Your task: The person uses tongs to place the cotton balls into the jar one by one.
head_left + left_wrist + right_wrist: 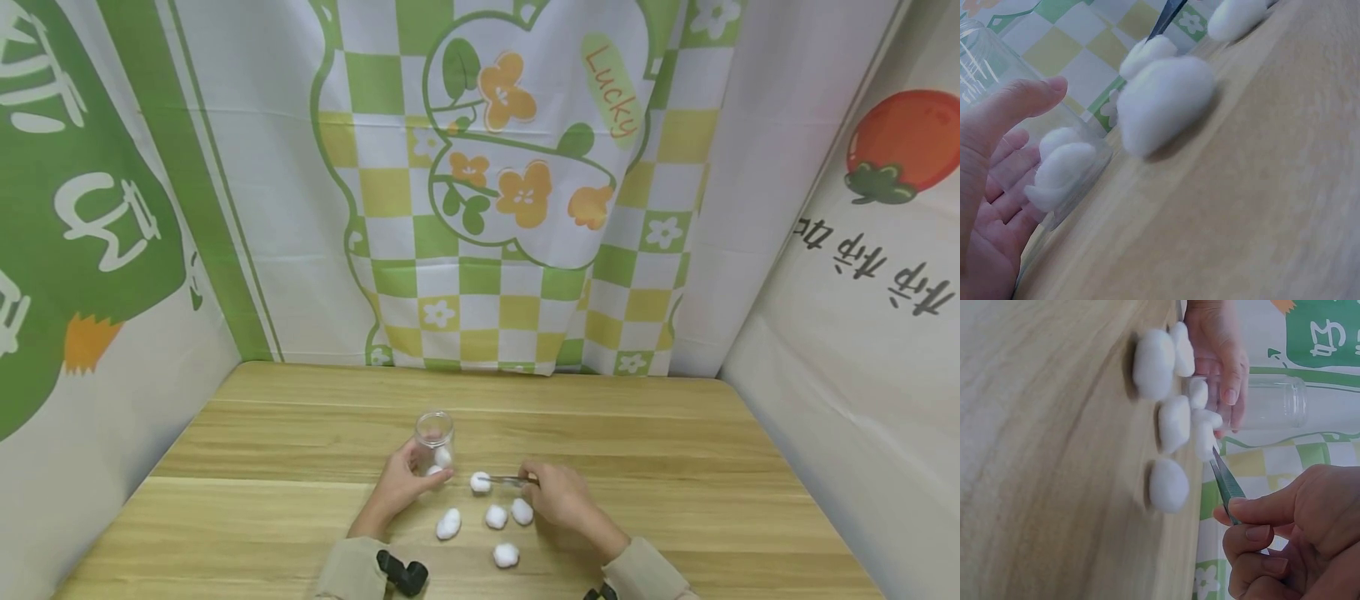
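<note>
My left hand (396,487) holds a clear jar (435,427), its thumb and fingers around the jar's lower part. A few white cotton balls (1067,165) lie at the bottom inside it. With thumb and fingers, my right hand (564,498) pinches metal tweezers (1227,482), which point left toward the jar. At the tweezers' tips is a cotton ball (480,482), just right of the jar; whether it touches the table cannot be told. The jar stands upright, and no lid shows on it.
Several loose cotton balls (496,517) are scattered on the wooden table (637,433) between and in front of the hands. Behind the table hangs a green-and-yellow checked cloth (480,317). Printed cloths also hang at the left and right sides.
</note>
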Demonstrator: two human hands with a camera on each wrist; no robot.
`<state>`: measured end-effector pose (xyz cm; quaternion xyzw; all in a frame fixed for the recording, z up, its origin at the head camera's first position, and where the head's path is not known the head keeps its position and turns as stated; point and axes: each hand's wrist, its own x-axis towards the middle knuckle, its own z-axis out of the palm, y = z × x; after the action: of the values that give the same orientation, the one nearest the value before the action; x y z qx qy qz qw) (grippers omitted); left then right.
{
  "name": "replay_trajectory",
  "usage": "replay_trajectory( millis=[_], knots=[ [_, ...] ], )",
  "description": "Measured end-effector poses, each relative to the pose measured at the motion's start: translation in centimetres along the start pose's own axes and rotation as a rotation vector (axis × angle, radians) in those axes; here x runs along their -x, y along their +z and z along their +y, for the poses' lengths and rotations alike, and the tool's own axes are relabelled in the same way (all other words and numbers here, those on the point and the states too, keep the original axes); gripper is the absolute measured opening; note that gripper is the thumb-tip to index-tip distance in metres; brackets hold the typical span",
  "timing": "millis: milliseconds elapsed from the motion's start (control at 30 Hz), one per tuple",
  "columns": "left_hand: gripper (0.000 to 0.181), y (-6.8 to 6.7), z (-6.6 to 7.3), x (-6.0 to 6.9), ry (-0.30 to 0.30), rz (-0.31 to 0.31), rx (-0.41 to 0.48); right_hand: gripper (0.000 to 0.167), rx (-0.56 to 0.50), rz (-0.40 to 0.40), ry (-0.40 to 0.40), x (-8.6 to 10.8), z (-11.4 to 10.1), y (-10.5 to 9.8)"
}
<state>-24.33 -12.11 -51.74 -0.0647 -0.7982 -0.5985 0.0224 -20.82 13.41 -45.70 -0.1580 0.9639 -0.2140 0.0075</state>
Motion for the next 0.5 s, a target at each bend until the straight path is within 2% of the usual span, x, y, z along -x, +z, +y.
replay_trajectory(
  millis=[333, 500],
  knots=[
    [0.058, 0.0, -0.1, 0.0, -0.005, 0.000, 0.004, 0.010, -0.023, -0.004, 0.014, -0.1, -0.2, -0.8],
    [0.059, 0.0, -0.1, 0.0, 0.000, 0.000, 0.008, 0.009, 0.007, 0.029, 0.003, -0.2, -0.4, -1.2]
  ],
)
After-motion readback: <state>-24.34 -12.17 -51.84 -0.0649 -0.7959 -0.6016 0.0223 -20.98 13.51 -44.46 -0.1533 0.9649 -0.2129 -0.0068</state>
